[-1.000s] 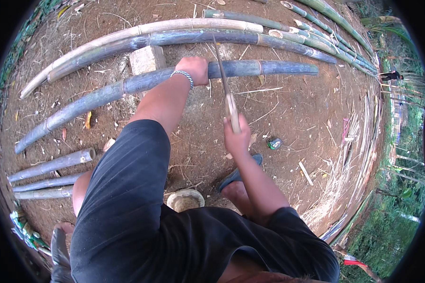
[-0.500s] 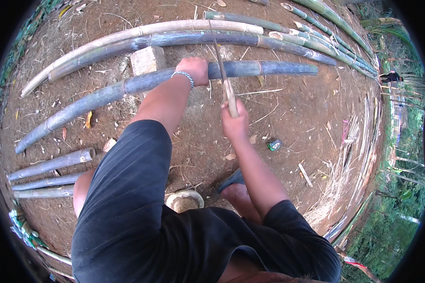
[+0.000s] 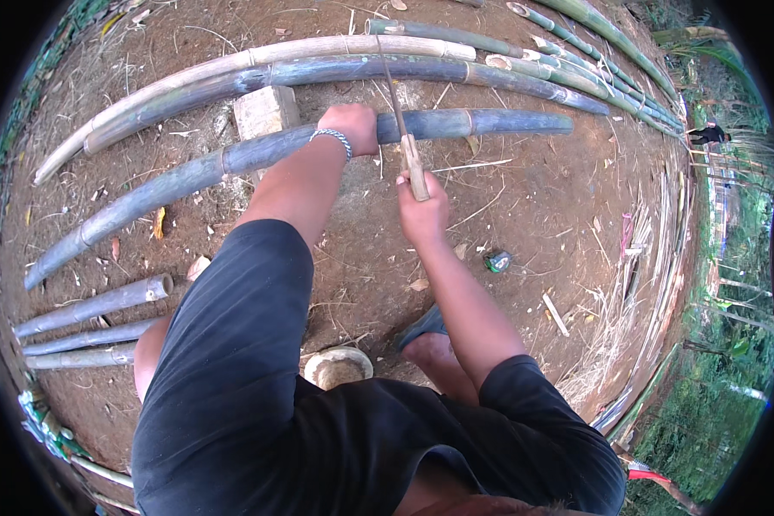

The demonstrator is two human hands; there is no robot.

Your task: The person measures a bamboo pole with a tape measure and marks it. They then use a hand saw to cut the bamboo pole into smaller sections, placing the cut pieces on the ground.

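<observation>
A dark bluish bamboo pole (image 3: pixel 181 179) lies crosswise before me, resting over a pale block (image 3: pixel 265 113). My left hand (image 3: pixel 350 129), with a braided bracelet at its wrist, is wrapped round the pole from above. Just to the right, my right hand (image 3: pixel 424 211) is closed round the pale wooden handle of a saw (image 3: pixel 414 167). Its thin blade, seen nearly edge-on, crosses the pole close to my left hand and points away from me. How deep the blade sits in the bamboo I cannot tell.
Beyond lie a pale pole (image 3: pixel 189 74), another dark pole (image 3: pixel 344 69) and several green bamboo poles (image 3: pixel 576 79). Short cut lengths (image 3: pixel 99 306) rest at the left. A round stump (image 3: pixel 338 368) stands near my body; split strips (image 3: pixel 654 249) are heaped at the right. A person (image 3: pixel 708 135) is far off.
My right hand and the saw have moved slightly forward, away from my body. My left hand keeps its grip on the bamboo pole.
</observation>
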